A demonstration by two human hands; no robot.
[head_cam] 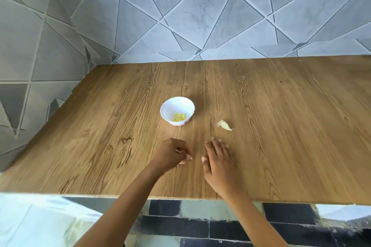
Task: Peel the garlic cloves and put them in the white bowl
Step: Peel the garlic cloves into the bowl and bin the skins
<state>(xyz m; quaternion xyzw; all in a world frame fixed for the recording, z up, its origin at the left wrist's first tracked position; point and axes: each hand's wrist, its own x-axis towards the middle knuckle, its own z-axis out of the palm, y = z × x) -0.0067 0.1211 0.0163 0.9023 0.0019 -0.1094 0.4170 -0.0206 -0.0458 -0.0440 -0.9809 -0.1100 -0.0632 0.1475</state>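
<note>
A small scallop-rimmed white bowl [176, 104] holding pale yellow peeled garlic cloves [179, 116] sits mid-worktop [281, 126], a papery clove [224, 125] lying near it toward the right edge, while by the front edge the left hand [170, 153] curls its fingers, whether round anything I cannot tell, and the right hand [218, 158] lies flat, fingers straight and slightly spread.

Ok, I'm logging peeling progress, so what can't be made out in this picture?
Head view: whether the left hand pinches anything; its curled fingers hide it.
Head view: the count of peeled cloves in the white bowl; too small, blurred.
Head view: whether the garlic piece beside the bowl is clove or skin; too small.
</note>
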